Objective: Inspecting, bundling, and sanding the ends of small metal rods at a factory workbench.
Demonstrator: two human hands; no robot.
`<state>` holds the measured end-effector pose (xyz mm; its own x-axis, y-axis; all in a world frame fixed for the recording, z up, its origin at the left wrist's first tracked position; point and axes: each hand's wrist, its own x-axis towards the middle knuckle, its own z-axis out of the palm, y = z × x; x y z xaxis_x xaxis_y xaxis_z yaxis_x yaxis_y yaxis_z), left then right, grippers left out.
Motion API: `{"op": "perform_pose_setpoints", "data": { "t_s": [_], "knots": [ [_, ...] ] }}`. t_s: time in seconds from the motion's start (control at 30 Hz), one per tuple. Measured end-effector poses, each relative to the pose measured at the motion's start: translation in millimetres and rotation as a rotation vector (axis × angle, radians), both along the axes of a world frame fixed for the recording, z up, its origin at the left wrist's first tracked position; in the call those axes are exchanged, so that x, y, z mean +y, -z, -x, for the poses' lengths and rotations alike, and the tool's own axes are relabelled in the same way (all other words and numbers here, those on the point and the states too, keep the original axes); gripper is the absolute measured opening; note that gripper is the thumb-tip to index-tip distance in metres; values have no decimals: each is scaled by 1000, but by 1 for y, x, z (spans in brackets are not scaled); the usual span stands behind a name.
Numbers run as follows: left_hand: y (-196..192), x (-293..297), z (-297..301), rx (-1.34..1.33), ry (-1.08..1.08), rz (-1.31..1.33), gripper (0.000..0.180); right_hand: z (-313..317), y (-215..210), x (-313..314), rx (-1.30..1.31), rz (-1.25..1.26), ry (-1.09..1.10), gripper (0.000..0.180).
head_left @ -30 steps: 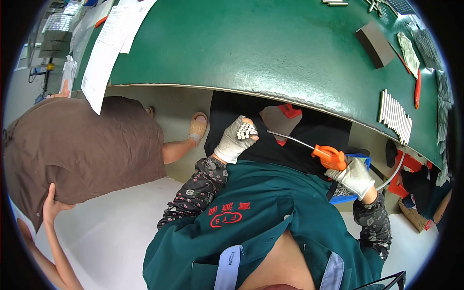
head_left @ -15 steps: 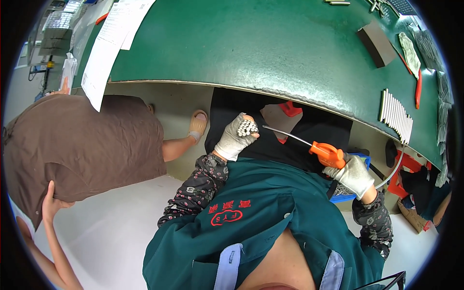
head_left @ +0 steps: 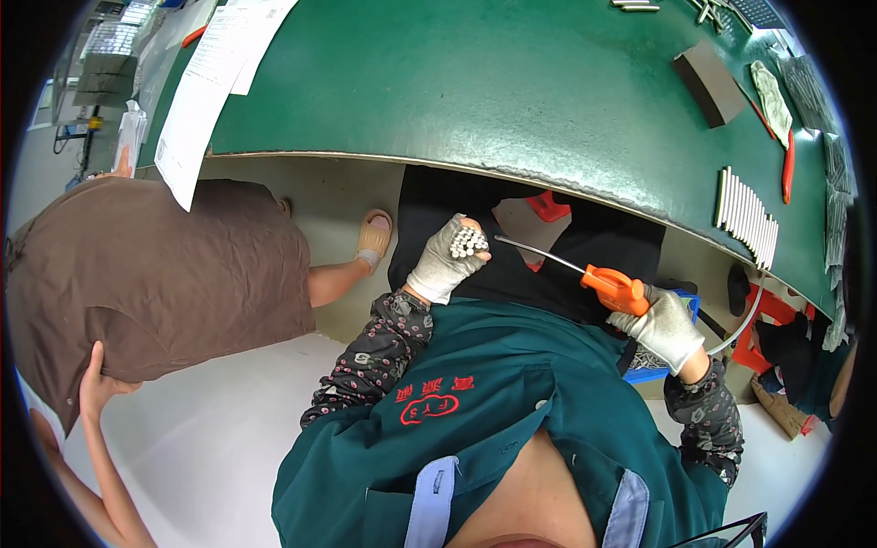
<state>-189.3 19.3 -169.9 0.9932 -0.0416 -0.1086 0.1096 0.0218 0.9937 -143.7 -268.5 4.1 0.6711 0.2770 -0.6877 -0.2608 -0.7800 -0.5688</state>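
Observation:
Wrapped in a white glove, my left hand [head_left: 442,264] grips a bundle of thin metal rods [head_left: 469,242], their ends facing my right side. My right hand [head_left: 671,331], also gloved, is closed round the handle of an orange air blow gun [head_left: 618,290]. The gun's long thin nozzle points left, its tip a little short of the rod ends and not touching them. A pale hose [head_left: 751,321] runs from near my right hand up towards the table edge. Both hands are over my lap, in front of the green table [head_left: 438,100].
A row of metal rods [head_left: 747,219] lies at the table's right edge. Beyond it are a dark block [head_left: 710,84], red-handled pliers [head_left: 788,169] and a cloth [head_left: 773,102]. A blue crate [head_left: 647,374] stands beside my right hand. Paper sheets [head_left: 215,87] overhang at left, near another person [head_left: 164,274].
My right hand and the blow gun have shifted very slightly left. The left hand and its rods stay almost in place.

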Motion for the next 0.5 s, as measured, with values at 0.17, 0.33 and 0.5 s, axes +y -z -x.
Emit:
{"op": "perform_pose_setpoints", "data": {
  "t_s": [0.17,0.33,0.5],
  "knots": [
    [-3,-2,-5,0,26,-30,41,-1,12,-7,-157,80,-125,40],
    [-4,5,-3,10,38,-54,37,-3,8,6,-200,133,-192,39],
    [-20,3,-5,43,36,-71,35,-9,-4,7,-241,210,-266,37]
  ]
}}
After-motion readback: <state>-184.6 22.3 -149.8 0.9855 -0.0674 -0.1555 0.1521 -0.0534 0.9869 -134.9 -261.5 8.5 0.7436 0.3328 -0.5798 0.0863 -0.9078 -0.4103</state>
